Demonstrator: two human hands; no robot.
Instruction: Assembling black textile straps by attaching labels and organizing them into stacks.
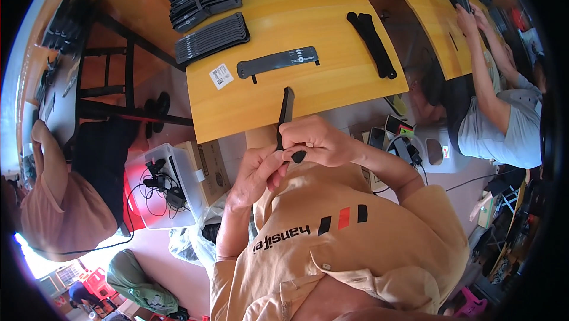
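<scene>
Nearest: tan shirt (385,232) | left hand (253,173): thumb and fingers pinched on black strap (287,111) | right hand (320,138): fingers curled closed around same strap | position: between hands, before yellow table (349,81)

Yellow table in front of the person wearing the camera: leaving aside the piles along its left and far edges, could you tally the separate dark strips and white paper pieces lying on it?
Dark grey strip with pale print: 1
Plain black strips, lying across each other: 2
White printed paper piece: 1
Total: 4
</scene>
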